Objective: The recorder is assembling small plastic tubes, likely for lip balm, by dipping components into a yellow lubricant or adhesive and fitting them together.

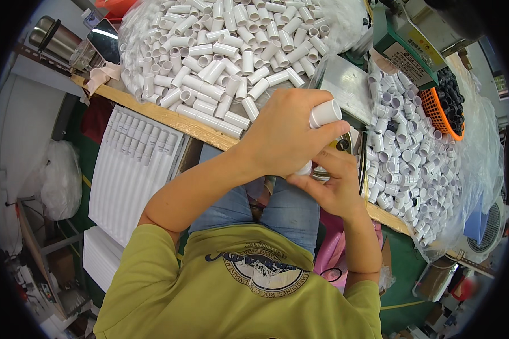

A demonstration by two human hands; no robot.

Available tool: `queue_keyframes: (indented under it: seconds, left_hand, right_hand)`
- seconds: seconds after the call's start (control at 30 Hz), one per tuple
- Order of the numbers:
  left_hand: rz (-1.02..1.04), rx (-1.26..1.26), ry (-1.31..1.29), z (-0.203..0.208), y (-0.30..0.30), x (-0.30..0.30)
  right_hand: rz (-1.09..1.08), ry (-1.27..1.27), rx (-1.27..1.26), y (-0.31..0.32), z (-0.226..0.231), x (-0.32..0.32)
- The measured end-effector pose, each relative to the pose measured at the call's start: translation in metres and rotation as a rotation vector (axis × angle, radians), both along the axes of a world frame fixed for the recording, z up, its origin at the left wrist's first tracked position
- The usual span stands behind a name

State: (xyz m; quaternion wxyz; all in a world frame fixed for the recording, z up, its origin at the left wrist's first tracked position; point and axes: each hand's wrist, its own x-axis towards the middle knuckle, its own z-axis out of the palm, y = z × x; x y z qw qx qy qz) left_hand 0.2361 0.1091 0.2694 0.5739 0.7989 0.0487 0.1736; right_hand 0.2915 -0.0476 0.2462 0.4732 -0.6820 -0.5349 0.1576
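My left hand (288, 127) is closed round a white plastic tube (325, 114), its open rim showing past the thumb. Just below, my right hand (338, 179) has its thumb and fingers bent inward. A small white plastic piece (305, 169) shows between the two hands, mostly hidden, and the right thumb lies against it. Whether it belongs to the same tube I cannot tell. Behind the right fingers sits a shiny round metal part (321, 173), with a black knob (342, 145) above it. Both hands are over the table's front edge.
White tubes (226, 62) lie heaped on plastic sheeting at the back. Short white caps (401, 141) form a pile at right, beside an orange basket (435, 113) of black parts. A ridged white tray (127, 175) with rows of tubes is at left, below the wooden edge (169, 116).
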Motion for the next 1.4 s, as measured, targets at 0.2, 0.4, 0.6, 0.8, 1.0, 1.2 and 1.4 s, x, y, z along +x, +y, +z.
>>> queue_keyframes:
  seconds: [0.2, 0.4, 0.6, 0.8, 1.0, 1.2, 1.4]
  left_hand:
    - [-0.188, -0.165, -0.026, -0.005, 0.007, 0.01]
    - [0.212, 0.039, -0.081, -0.038, 0.042, 0.023]
    - [0.008, 0.004, -0.013, -0.048, 0.035, 0.031]
    - [-0.269, -0.456, 0.195, -0.032, 0.023, 0.005]
    - [-0.862, -0.696, 0.468, -0.025, 0.014, -0.021]
    - [-1.203, -0.985, 0.637, -0.049, 0.004, -0.026]
    - [-0.725, -0.473, 0.292, -0.017, -0.009, -0.037]
  right_hand:
    - [0.194, 0.658, 0.071, -0.01, -0.006, 0.0]
    - [-0.545, -0.151, -0.107, -0.002, -0.001, 0.086]
    - [-0.634, -0.274, -0.208, 0.019, -0.021, 0.137]
    - [-0.655, -0.235, -0.184, -0.011, 0.003, 0.096]
    - [0.08, 0.045, 0.0, -0.036, 0.023, 0.022]
    - [0.069, -0.199, 0.075, -0.046, 0.026, -0.004]
    - [-0.051, -0.204, 0.104, -0.05, 0.028, -0.015]
